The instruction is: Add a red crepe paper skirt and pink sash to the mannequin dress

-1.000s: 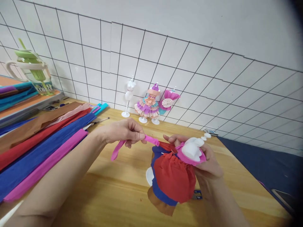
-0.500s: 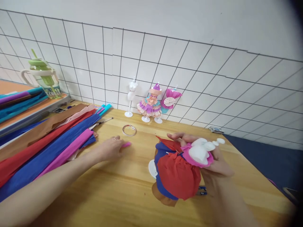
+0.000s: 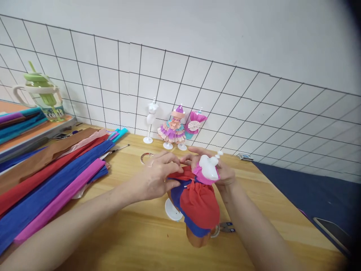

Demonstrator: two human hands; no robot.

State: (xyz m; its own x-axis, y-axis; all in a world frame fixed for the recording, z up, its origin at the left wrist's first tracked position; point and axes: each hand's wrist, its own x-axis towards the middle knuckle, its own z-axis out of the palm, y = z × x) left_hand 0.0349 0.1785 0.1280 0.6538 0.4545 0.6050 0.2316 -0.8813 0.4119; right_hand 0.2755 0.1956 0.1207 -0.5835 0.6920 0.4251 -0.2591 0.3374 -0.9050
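Note:
A small white dress form leans tilted, dressed in a pink band and a layered paper skirt of red, blue and brown. Its white round base shows at the skirt's left. Behind the form, my right hand is closed around its upper part, with its fingers reaching to the skirt's waist. My left hand pinches the skirt's red paper edge at the left; whether a pink scrap is also between those fingers is hidden. Half covered by the left hand is a ring of patterned tape.
Against the gridded wall stand a bare white dress form and two dressed ones. Rolled coloured crepe papers lie at left, near a green-lidded bottle. Pliers lie behind the skirt; a phone is far right.
My left hand has moved right, from the pink scrap on the table to the red skirt edge. The scrap no longer shows there. The dressed form has shifted left in view.

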